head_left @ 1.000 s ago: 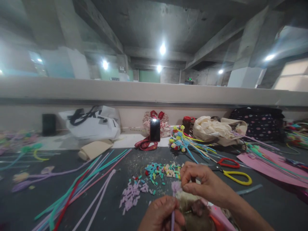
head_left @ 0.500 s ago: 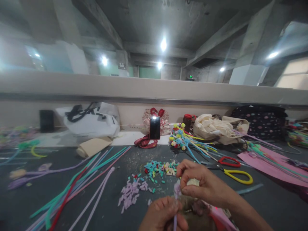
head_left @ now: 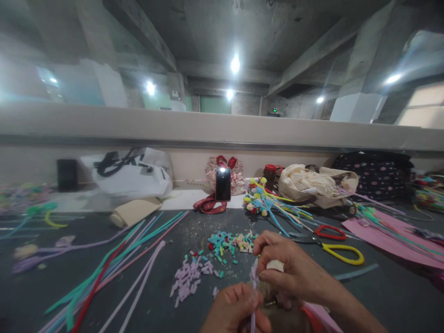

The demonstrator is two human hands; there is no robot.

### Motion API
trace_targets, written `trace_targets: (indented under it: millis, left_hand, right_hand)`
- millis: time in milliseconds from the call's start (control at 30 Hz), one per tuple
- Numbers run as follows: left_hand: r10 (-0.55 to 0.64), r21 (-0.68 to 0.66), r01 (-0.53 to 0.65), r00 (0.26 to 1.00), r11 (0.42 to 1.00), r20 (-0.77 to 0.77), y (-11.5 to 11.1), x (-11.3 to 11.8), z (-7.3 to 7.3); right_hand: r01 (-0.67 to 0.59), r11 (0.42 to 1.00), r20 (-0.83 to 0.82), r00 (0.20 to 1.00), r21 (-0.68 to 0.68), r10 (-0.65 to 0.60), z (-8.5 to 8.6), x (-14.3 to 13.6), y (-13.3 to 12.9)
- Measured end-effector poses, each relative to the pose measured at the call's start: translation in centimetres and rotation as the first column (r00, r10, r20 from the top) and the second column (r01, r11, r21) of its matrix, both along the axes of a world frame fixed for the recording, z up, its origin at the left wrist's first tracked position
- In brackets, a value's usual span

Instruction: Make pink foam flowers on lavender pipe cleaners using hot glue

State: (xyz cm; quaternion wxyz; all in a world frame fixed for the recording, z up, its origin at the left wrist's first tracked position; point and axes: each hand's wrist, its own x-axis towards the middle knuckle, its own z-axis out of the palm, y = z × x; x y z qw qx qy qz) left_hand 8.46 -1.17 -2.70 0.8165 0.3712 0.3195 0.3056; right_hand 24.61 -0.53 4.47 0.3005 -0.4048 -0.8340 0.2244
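My left hand (head_left: 237,305), low in the middle of the head view, is closed in a pinch around a lavender pipe cleaner (head_left: 253,319), whose lower end hangs below the fingers. Just above it, my right hand (head_left: 291,266) has thumb and fingers curled at the upper part of that pipe cleaner. A pale cream thing shows between the right fingers and thumb; I cannot tell what it is. Left of the hands lies a heap of cut lavender pieces (head_left: 187,280). Behind it are teal, red and cream cut pieces (head_left: 224,245).
Scissors with red and yellow handles (head_left: 343,254) lie right of my right hand. Long pipe cleaners (head_left: 100,277) spread across the left. Behind stand a bundle of colourful stems (head_left: 263,199), a phone (head_left: 223,184), a white bag (head_left: 132,173) and a cream cloth bag (head_left: 312,182).
My right hand has shifted very slightly to the left, its fingers still at the pipe cleaner. The left hand keeps nearly the same place and pinch.
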Motion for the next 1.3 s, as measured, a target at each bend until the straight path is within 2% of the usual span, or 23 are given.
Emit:
trace_targets:
  millis: [133,367,567,833,1133,1300]
  left_hand:
    - [-0.034,-0.008,0.033,0.998,0.999,-0.045,0.4,0.0,-0.6]
    - [0.035,-0.001,-0.035,0.999,0.999,0.006,-0.2,0.0,0.2]
    - [-0.040,-0.083,0.044,0.998,0.996,0.057,0.4,-0.1,-0.9]
    - [-0.086,-0.053,0.087,0.996,0.995,0.028,0.6,-0.3,-0.2]
    - [-0.043,0.002,0.043,0.999,0.999,0.018,0.8,0.1,-2.1]
    - [-0.018,-0.013,0.018,1.000,1.000,0.008,0.7,0.3,-2.8]
  right_hand:
    - [-0.003,1.000,-0.034,0.999,0.011,0.003,-0.1,-0.1,0.0]
    - [-0.013,0.999,-0.136,0.991,-0.032,0.009,-0.6,0.1,0.0]
    - [-0.023,0.996,-0.182,0.983,-0.089,0.006,-1.1,0.0,0.2]
    - [-0.027,0.996,-0.189,0.982,-0.088,0.010,-1.5,-0.2,0.2]
    - [-0.023,0.997,-0.150,0.989,-0.071,0.012,-1.2,-0.5,0.0]
    - [-0.023,0.999,-0.101,0.995,-0.049,0.018,-1.3,-0.2,0.0]
